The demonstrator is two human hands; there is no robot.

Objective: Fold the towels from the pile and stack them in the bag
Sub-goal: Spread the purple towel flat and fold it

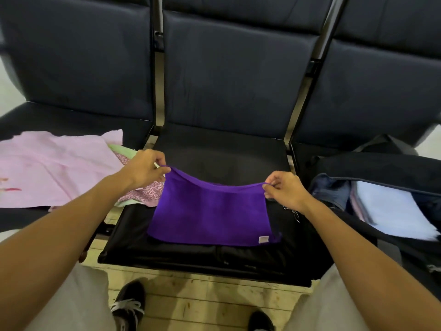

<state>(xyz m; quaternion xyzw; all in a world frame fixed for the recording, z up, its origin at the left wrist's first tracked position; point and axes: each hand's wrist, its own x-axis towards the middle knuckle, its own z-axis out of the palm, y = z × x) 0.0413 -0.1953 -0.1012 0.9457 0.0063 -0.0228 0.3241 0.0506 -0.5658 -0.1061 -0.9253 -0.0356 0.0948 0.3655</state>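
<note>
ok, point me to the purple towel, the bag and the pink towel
purple towel [210, 211]: head view, middle of the cloth hanging between both hands.
bag [381, 166]: head view, dark upper rim, on the right seat.
pink towel [55, 168]: head view, flat middle, on the left seat.

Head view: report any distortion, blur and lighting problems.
Head view: wide-angle bending splays the seat backs outward; the folded towels in the bag smear with blur at the right edge; dim light buries the black seat, yet the purple towel stays sharp.

Bare middle seat [222, 149] behind purple towel [210, 211]; towel pile [59, 168] at left, open bag [381, 168] at right.
</note>
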